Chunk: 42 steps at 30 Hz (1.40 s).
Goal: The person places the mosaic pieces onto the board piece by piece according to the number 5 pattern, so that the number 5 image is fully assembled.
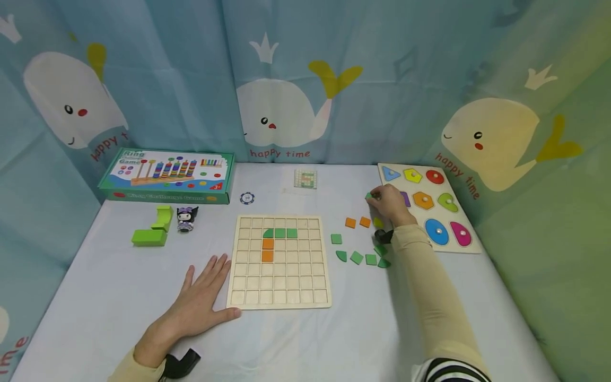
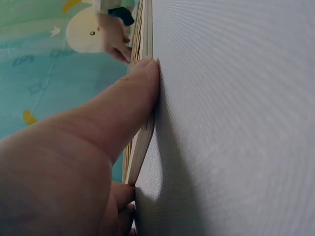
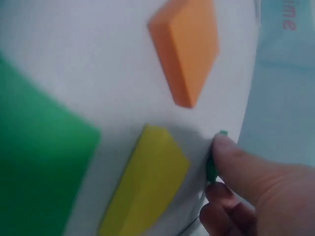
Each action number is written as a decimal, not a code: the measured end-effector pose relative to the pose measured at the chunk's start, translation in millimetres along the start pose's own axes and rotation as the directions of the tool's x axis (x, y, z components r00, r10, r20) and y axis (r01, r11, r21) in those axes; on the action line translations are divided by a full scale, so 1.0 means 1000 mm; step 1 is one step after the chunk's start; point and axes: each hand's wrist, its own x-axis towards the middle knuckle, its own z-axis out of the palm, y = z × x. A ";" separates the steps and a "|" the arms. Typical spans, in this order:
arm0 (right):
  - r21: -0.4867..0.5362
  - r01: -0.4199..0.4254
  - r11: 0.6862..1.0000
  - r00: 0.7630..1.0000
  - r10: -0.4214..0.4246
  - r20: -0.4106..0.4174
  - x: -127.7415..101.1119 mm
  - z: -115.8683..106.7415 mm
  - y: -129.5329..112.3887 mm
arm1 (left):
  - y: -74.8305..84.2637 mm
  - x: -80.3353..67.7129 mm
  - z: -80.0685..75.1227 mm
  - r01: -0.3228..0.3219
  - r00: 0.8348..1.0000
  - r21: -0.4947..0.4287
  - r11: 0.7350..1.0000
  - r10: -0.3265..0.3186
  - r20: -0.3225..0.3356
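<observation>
A wooden grid board (image 1: 279,286) lies mid-table with green and orange tiles (image 1: 268,244) set in its upper cells. My left hand (image 1: 202,294) lies flat on the table beside the board's lower left corner. In the left wrist view its thumb (image 2: 118,108) presses against the board's edge (image 2: 141,145). To the right, my right hand (image 1: 382,200) pinches a small green tile (image 1: 368,196), seen on edge between the fingertips (image 3: 211,169). Just below that hand lie a yellow tile (image 3: 147,182) and an orange tile (image 3: 189,49).
Loose green tiles (image 1: 356,258) and two orange ones (image 1: 350,223) lie right of the board. A shape-peg puzzle (image 1: 470,241) sits at the far right. At the back left are a green game box (image 1: 167,175), green blocks (image 1: 153,231) and a small figurine (image 1: 186,218).
</observation>
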 end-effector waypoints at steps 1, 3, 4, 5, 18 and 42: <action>-0.004 -0.004 1.000 1.000 0.004 -0.006 0.000 0.001 -0.001 | 0.000 0.000 0.000 -0.004 1.000 0.001 1.000 0.004 -0.005; -0.001 -0.005 1.000 1.000 0.005 -0.013 -0.001 0.002 -0.003 | 0.000 0.000 0.000 -0.010 1.000 -0.001 1.000 0.010 -0.014; 0.010 -0.005 1.000 1.000 0.006 -0.011 -0.002 0.003 -0.006 | 0.000 0.000 0.000 -0.013 1.000 -0.003 1.000 0.013 -0.017; 0.026 0.001 1.000 1.000 0.000 -0.006 -0.003 0.004 -0.010 | 0.001 0.000 -0.001 -0.015 1.000 -0.005 1.000 0.014 -0.022; 0.079 0.359 0.930 0.931 -0.362 0.038 -0.041 0.034 -0.095 | 0.001 0.000 -0.001 -0.006 1.000 -0.002 1.000 0.006 -0.013; 0.043 0.535 0.844 0.833 -0.535 0.140 -0.069 0.068 -0.141 | 0.002 0.000 -0.001 -0.005 1.000 -0.002 1.000 0.005 -0.014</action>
